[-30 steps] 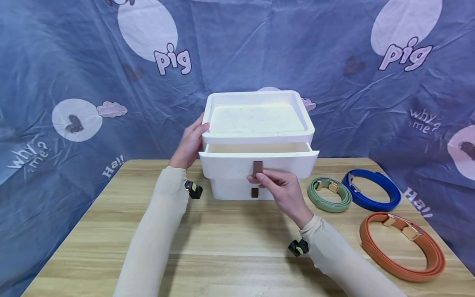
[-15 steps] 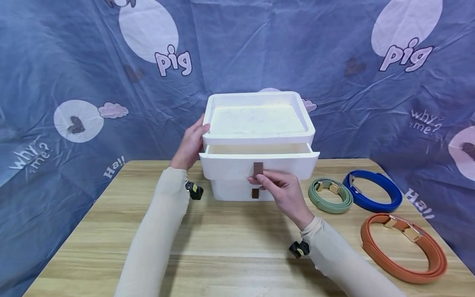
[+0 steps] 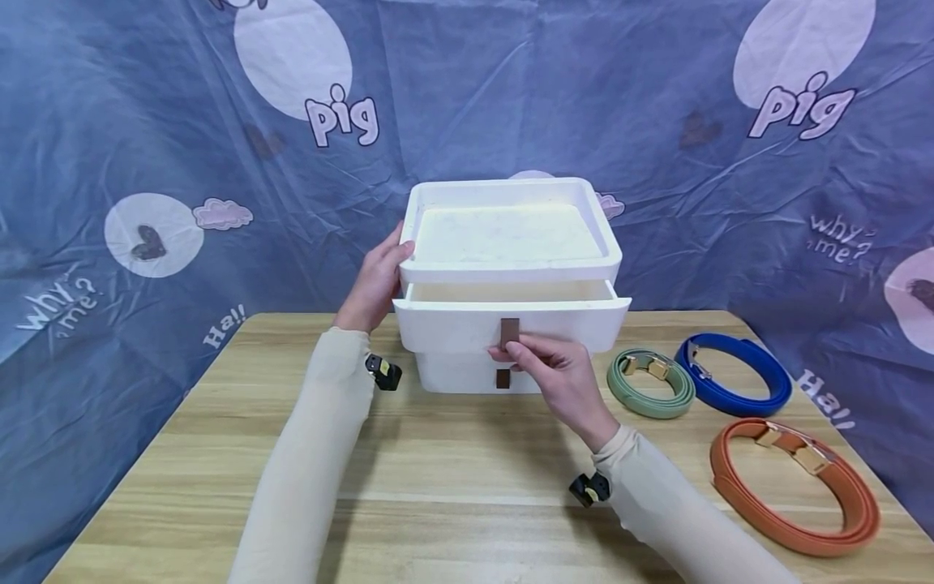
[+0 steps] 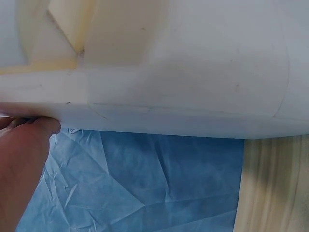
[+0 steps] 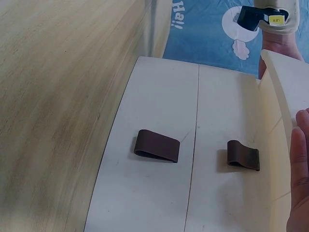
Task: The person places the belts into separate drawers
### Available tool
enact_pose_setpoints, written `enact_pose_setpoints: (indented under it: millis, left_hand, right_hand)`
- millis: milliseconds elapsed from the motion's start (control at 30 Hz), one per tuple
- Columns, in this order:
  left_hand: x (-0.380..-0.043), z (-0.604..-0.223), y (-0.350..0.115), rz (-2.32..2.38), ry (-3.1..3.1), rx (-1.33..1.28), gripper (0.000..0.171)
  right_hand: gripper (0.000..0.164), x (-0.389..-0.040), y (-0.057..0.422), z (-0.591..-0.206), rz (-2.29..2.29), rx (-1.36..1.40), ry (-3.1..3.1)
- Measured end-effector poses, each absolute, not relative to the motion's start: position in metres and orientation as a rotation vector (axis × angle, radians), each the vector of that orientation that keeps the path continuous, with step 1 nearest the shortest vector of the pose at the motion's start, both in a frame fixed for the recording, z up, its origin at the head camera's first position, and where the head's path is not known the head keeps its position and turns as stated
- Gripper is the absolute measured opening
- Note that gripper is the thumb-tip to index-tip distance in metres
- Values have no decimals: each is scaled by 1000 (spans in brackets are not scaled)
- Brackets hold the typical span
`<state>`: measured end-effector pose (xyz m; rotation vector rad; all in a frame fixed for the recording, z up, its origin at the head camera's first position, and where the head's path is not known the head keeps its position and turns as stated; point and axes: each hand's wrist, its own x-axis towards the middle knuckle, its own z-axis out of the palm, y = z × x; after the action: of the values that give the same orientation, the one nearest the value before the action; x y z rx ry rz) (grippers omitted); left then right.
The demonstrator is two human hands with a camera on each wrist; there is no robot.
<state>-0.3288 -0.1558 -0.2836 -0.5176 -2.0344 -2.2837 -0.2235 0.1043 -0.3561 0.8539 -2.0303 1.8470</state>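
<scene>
A white drawer box (image 3: 467, 371) stands on the table, with a shallow recessed top. Its top drawer (image 3: 445, 324) is pulled partway out, and the inside shows as a pale strip. My right hand (image 3: 565, 377) pinches the brown pull tab (image 3: 510, 331) on that drawer's front. My left hand (image 3: 375, 280) grips the box's left upper edge, thumb over the rim; the other fingers are mostly hidden. In the left wrist view, that hand (image 4: 24, 150) lies against the box's white wall (image 4: 183, 96). Two brown tabs on closed fronts, one lower (image 5: 157, 145), one upper (image 5: 243, 155), show in the right wrist view.
To the right of the box lie a coiled green belt (image 3: 653, 407), a blue belt (image 3: 755, 357) and an orange belt (image 3: 773, 527), all with gold-coloured buckles. The wooden table (image 3: 219, 454) ends at a blue printed cloth (image 3: 467, 97) behind and at both sides.
Both hands keep the same hold, and the drawer stays pulled out about as far. Only a slight shift of the head view shows.
</scene>
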Motion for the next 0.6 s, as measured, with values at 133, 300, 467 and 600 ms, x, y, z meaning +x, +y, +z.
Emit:
enact_pose_setpoints:
  millis: [133,300,467,600]
  left_hand:
    - [-328,-283,-156,-2270,-2056,-524,60]
    - [-327,-282,-156,-2264,-2084,-515,60]
    - [-327,-282,-156,-2266,-2077,-508,60]
    - [-326,-282,-157,-2269,-2063,-518,60]
  right_hand:
    - [20,-224,105,-357,1850,855,-2023]
    - [20,-223,105,-356,1841,859,-2022]
    - [20,-222,105,-355,1837,868,-2028]
    - [20,-221,104,-355,1832,863,-2033]
